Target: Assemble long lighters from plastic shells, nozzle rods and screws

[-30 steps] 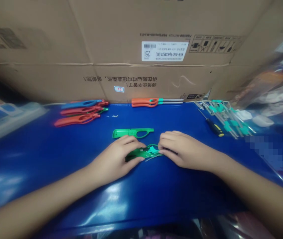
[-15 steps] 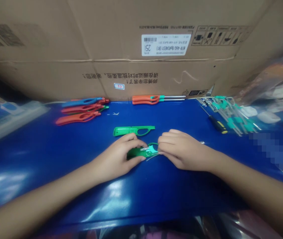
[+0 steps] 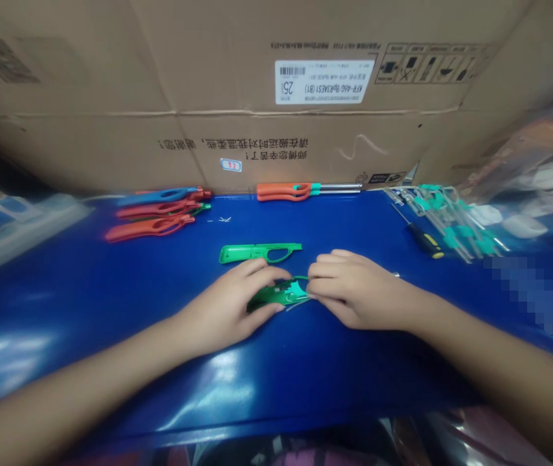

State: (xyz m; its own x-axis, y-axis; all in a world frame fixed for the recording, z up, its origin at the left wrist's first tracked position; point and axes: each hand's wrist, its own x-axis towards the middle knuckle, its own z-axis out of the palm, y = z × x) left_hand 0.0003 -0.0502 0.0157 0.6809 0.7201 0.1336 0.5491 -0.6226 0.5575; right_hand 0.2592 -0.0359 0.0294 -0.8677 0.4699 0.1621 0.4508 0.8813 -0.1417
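My left hand (image 3: 230,301) is closed around the rear of a green lighter shell half (image 3: 267,298), thumb on the near side and fingers on the far side. A teal trigger piece (image 3: 296,288) and thin parts lie inside the shell. At the shell's front end my right hand (image 3: 349,291) pinches with its fingertips; a silver metal tip (image 3: 395,276) shows past its far side, and the length between is hidden by the hand. A thin clear strip (image 3: 297,304) sticks out on the near side. Just beyond lies the other green shell half (image 3: 259,253), inner side up.
Red and blue shell halves (image 3: 160,210) are piled at the back left. An assembled orange lighter (image 3: 283,191) lies against the cardboard box (image 3: 125,155). Back right are a screwdriver (image 3: 425,241) and several metal tubes with teal parts (image 3: 451,217). Small white pins (image 3: 225,219) lie on the blue table (image 3: 276,388).
The view has shifted slightly. Inside the green shell, the light part near my left fingertips now looks darker. Both hands keep nearly the same hold.
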